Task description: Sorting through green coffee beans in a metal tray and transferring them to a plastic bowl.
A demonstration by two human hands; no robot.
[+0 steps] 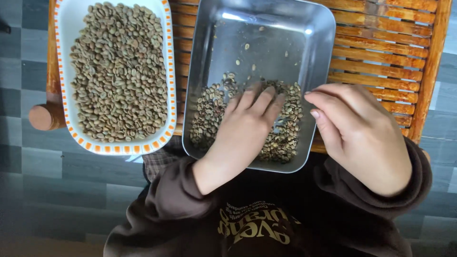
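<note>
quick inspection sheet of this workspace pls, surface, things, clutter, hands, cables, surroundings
surface: slatted wooden table, orange-brown
job's things: metal tray with a thin heap of pale green beans at its near end, a few strays farther up; white dish with orange-checked rim, heaped with the same beans
clutter: nothing seen
hands: left hand flat on the beans in the tray, fingers spread; right hand at the tray's right edge, fingertips pinched, contents too small to tell
cables: nothing seen
surroundings: grey plank floor; dark brown hooded top
</note>
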